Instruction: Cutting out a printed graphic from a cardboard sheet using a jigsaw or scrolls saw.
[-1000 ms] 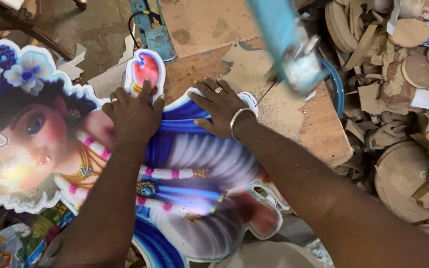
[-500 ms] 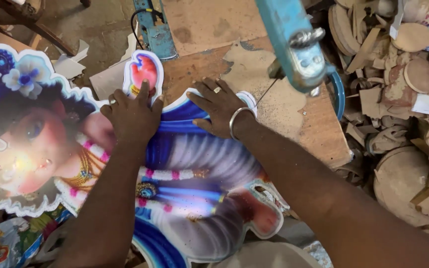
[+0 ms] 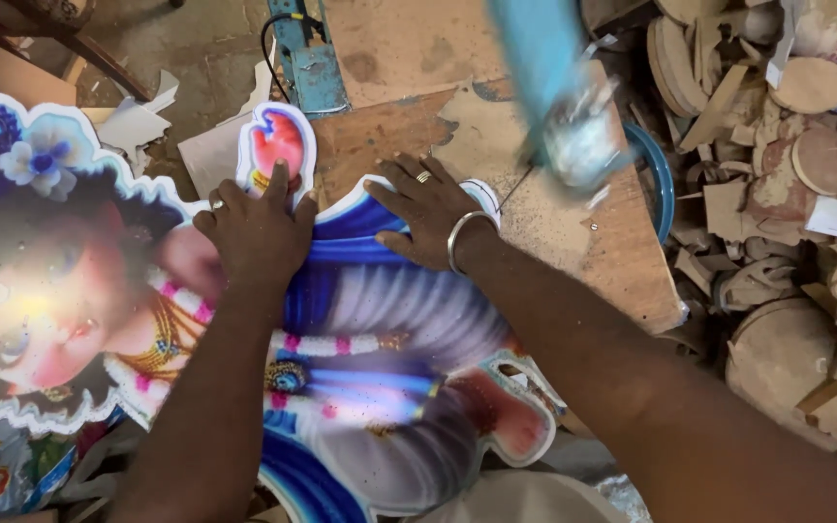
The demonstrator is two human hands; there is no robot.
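Note:
A large printed cut-out board of a colourful cartoon figure (image 3: pixel 389 329) lies flat on a wooden saw table (image 3: pixel 573 261). My left hand (image 3: pixel 256 232) presses flat on it near the raised painted hand of the figure. My right hand (image 3: pixel 428 208), with a ring and a metal bangle, presses flat on the blue upper edge. A thin saw blade (image 3: pixel 515 189) stands just right of my right hand, under the blurred blue arm of the saw (image 3: pixel 554 87).
A heap of wooden discs and offcuts (image 3: pixel 787 194) fills the right side. A blue metal machine part (image 3: pixel 307 58) with a black cable sits at the top. Paper scraps (image 3: pixel 138 121) lie on the floor at upper left.
The board and both hands have shifted slightly down and left in view. The blue saw arm looks blurred again, as it did a second ago.

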